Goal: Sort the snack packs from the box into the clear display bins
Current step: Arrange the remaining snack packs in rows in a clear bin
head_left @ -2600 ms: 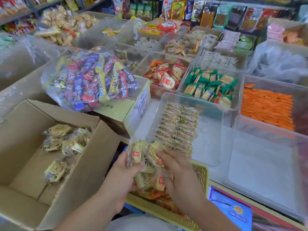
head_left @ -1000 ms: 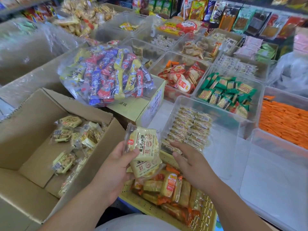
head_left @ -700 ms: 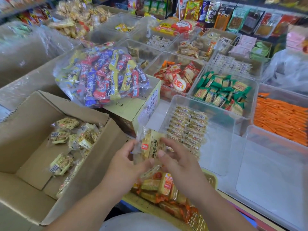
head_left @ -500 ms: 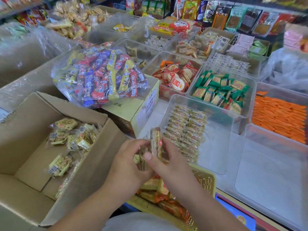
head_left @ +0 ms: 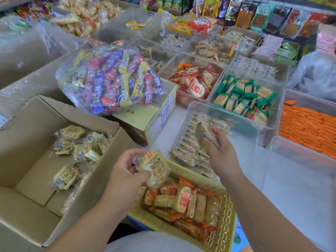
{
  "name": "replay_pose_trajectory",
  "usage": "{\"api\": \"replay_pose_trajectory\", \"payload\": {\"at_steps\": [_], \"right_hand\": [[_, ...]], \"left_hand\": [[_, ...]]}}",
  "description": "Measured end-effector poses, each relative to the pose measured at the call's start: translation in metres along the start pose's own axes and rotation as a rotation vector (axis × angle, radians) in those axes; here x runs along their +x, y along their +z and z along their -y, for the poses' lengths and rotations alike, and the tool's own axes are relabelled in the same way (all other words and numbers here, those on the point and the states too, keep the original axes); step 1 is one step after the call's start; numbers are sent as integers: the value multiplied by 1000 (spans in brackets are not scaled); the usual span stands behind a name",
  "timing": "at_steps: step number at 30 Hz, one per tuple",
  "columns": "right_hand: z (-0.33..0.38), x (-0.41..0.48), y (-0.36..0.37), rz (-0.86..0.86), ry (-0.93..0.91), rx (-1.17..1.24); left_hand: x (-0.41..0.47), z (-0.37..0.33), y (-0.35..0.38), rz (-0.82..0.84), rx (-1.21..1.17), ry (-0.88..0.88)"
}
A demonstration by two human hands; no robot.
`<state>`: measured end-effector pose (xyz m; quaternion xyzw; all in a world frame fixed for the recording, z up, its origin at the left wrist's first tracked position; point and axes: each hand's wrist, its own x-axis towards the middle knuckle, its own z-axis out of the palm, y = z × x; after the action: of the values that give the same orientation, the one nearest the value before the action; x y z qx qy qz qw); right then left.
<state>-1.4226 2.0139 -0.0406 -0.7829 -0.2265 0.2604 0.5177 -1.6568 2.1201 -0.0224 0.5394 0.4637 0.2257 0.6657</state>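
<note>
Within the pinch of the right hand (head_left: pixel 222 150), directly above the clear bin (head_left: pixel 243 148), sat one snack pack (head_left: pixel 207 132), while the left hand (head_left: pixel 125 170) gripped a second pack (head_left: pixel 154 166) short of that bin; both appeared light, slippery-filmed and crushable, best held across the flat faces.

Left, box (head_left: pixel 31 120) holding snack packs (head_left: pixel 65 177); basket (head_left: pixel 227 208) front centre, clear bin (head_left: pixel 243 153) just behind it; bag (head_left: pixel 109 79) lies on carton (head_left: pixel 145 119) behind box.
</note>
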Motion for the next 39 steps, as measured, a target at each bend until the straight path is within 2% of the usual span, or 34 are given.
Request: {"api": "replay_pose_trajectory", "payload": {"at_steps": [4, 10, 12, 19, 24, 27, 30, 33, 35, 39], "right_hand": [[-31, 32, 13, 141, 95, -171], [-49, 42, 35, 462, 44, -375], [-53, 41, 37, 506, 2, -450], [-58, 44, 28, 584, -65, -585], [-57, 39, 29, 583, -53, -550], [-52, 30, 28, 541, -61, -514], [-42, 11, 27, 392, -188, -599], [-27, -16, 25, 237, -264, -450], [-15, -36, 23, 195, -244, -291], [6, -66, 20, 300, 43, 217]], "left_hand": [[2, 7, -10, -18, -106, -87], [6, 13, -23, -16, -357, -188], [7, 13, -26, -15, -408, -200], [10, 11, -28, 16, -451, -199], [10, 7, -20, 42, -496, -220], [11, 5, -17, 57, -587, -248], [9, 1, -16, 70, -499, -195], [5, -3, -11, 45, -303, -39], [3, -8, -6, 20, -196, 87], [-2, -16, 12, 44, 194, 312]]}}
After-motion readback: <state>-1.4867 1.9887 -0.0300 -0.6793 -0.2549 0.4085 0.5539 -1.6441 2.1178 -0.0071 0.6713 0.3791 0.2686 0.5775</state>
